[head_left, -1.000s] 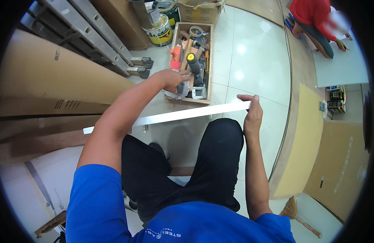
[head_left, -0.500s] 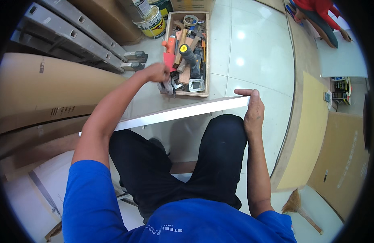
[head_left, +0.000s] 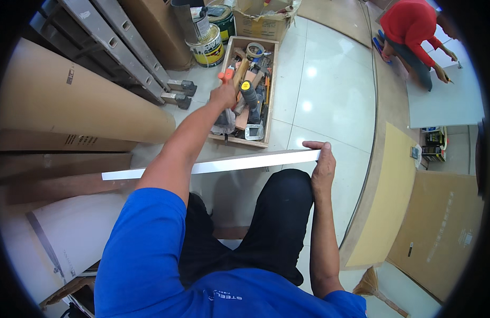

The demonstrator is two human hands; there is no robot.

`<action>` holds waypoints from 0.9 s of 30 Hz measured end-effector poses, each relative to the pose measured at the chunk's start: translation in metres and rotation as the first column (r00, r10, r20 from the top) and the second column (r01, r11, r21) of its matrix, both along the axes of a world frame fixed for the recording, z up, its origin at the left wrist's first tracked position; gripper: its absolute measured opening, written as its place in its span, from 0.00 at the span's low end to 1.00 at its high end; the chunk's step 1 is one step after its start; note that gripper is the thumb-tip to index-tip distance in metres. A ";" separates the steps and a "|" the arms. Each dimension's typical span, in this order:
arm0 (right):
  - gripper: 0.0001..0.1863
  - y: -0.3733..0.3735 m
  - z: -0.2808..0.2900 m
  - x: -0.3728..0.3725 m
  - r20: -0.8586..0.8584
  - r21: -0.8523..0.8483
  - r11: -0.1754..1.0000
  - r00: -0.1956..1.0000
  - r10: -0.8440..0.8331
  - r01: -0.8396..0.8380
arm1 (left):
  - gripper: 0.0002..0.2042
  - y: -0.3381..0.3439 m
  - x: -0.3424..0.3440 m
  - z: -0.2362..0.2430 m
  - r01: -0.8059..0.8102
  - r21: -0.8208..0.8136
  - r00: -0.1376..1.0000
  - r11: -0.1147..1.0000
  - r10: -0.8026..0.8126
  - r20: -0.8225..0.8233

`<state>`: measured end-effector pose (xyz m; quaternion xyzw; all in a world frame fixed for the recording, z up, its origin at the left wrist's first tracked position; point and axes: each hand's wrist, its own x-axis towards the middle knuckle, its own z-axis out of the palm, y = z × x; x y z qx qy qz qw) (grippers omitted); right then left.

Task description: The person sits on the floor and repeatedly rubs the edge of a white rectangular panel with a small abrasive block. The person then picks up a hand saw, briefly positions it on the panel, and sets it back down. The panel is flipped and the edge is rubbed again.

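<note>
My left hand [head_left: 223,96] reaches over the near-left side of a wooden toolbox [head_left: 275,69]. Its fingers close round the red lower part of an orange-red tool [head_left: 229,73]; the hand hides most of it, so its kind does not show. My right hand [head_left: 323,167] grips the right end of a long board with a white edge [head_left: 239,162], one finger stretched along its far side. The board stands on edge across my knees, and my left forearm passes over it. Beside the left hand are a dark cordless power tool [head_left: 249,95], wood pieces [head_left: 241,120] and a tape roll [head_left: 255,50].
Paint cans [head_left: 209,52] and an open carton [head_left: 258,24] stand behind the toolbox. A ladder [head_left: 133,47] and large cardboard packages [head_left: 86,100] lie left. At right are a yellowish panel [head_left: 380,196], a broom [head_left: 368,282] and a person in red [head_left: 409,26] working at a white panel.
My left hand has moved forward and right from the toolbox's near-left corner onto the orange-red tool. My right hand still holds the board's end. The view has shifted, showing more beyond the toolbox.
</note>
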<state>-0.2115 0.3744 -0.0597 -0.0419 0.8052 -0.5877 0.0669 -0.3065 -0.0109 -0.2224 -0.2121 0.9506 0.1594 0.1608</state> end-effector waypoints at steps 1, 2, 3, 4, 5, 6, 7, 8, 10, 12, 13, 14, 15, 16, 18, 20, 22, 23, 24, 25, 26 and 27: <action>0.38 0.000 -0.001 0.000 -0.002 -0.009 1.000 1.000 0.005 -0.005 | 0.32 -0.012 -0.001 0.002 -0.033 0.001 0.999 0.999 0.033 -0.026; 0.38 0.000 -0.002 0.001 0.005 -0.003 1.000 1.000 0.000 0.000 | 0.32 -0.024 -0.003 0.004 -0.062 0.015 0.998 0.998 0.062 -0.028; 0.38 0.001 -0.002 0.001 -0.002 0.005 1.000 1.000 -0.002 0.002 | 0.32 -0.034 -0.003 0.005 -0.092 0.018 0.994 0.996 0.092 -0.054; 0.38 0.001 -0.004 0.002 0.016 -0.015 1.000 1.000 -0.010 0.010 | 0.31 -0.041 0.000 0.005 -0.141 0.049 0.984 0.989 0.146 -0.101; 0.39 0.002 -0.005 0.002 0.021 -0.016 1.000 1.000 -0.006 0.007 | 0.31 -0.048 0.002 0.004 -0.185 0.072 0.965 0.980 0.195 -0.174; 0.39 0.003 -0.006 0.002 0.024 -0.016 1.000 1.000 0.000 0.000 | 0.31 -0.051 0.005 0.002 -0.231 0.092 0.937 0.968 0.247 -0.245; 0.39 0.004 -0.006 0.002 0.030 -0.011 1.000 1.000 0.002 -0.002 | 0.30 -0.051 0.009 0.000 -0.225 0.075 0.922 0.972 0.237 -0.308; 0.39 0.004 -0.007 0.002 0.025 -0.012 1.000 1.000 0.005 -0.005 | 0.30 -0.051 0.012 -0.001 -0.218 0.049 0.903 0.975 0.220 -0.368; 0.39 0.004 -0.009 0.002 0.004 -0.002 1.000 1.000 -0.001 0.001 | 0.30 -0.043 0.019 -0.002 -0.198 0.034 0.920 0.980 0.197 -0.337; 0.39 0.004 -0.011 0.001 -0.004 -0.021 1.000 1.000 -0.005 0.005 | 0.29 -0.030 0.024 0.003 -0.185 0.056 0.970 0.981 0.192 -0.151; 0.39 0.004 -0.013 0.002 -0.012 -0.028 1.000 1.000 -0.009 0.009 | 0.28 -0.021 0.028 0.006 -0.016 0.055 0.995 0.998 0.021 -0.093; 0.39 0.005 -0.014 0.002 -0.002 -0.023 1.000 1.000 -0.006 0.006 | 0.27 -0.009 0.030 0.008 0.153 0.057 0.988 0.987 -0.151 -0.037; 0.39 0.006 -0.015 0.002 0.004 -0.016 1.000 1.000 -0.004 0.004 | 0.27 0.003 0.033 0.010 0.312 0.055 0.950 0.948 -0.312 -0.004; 0.39 0.007 -0.015 0.001 0.000 -0.010 1.000 1.000 0.000 0.000 | 0.26 0.018 0.036 0.010 0.254 0.049 0.967 0.966 -0.254 -0.010; 0.39 0.007 -0.015 0.001 -0.002 -0.013 1.000 1.000 0.014 -0.014 | 0.25 0.040 0.039 0.007 0.134 0.055 0.990 0.989 -0.131 -0.050; 0.39 0.007 -0.014 0.001 -0.010 0.005 1.000 1.000 -0.005 0.005 | 0.25 0.044 0.038 0.000 0.293 0.055 0.944 0.954 -0.298 0.144; 0.39 0.005 -0.011 0.002 -0.018 -0.002 1.000 1.000 0.000 0.000 | 0.26 0.040 0.035 -0.012 0.297 0.090 0.926 0.950 -0.310 0.215; 0.38 0.003 -0.009 0.002 -0.010 -0.003 1.000 1.000 -0.005 0.005 | 0.26 0.037 0.034 -0.019 0.225 0.103 0.953 0.969 -0.241 0.184; 0.38 0.002 -0.008 0.002 -0.045 0.011 1.000 0.999 -0.004 0.005 | 0.27 0.034 0.033 -0.025 0.142 0.122 0.976 0.982 -0.159 0.148; 0.38 0.001 -0.006 0.001 -0.044 -0.003 1.000 0.999 -0.001 0.001 | 0.26 0.028 0.030 -0.031 0.133 0.162 0.982 0.978 -0.152 0.110; 0.38 0.001 -0.005 0.002 -0.041 -0.004 1.000 0.999 0.001 -0.001 | 0.25 0.023 0.028 -0.035 0.116 0.205 0.989 0.972 -0.133 0.070; 0.38 0.001 -0.005 0.003 -0.035 0.009 1.000 0.999 -0.001 0.002 | 0.25 0.018 0.025 -0.036 0.098 0.252 0.993 0.963 -0.110 0.034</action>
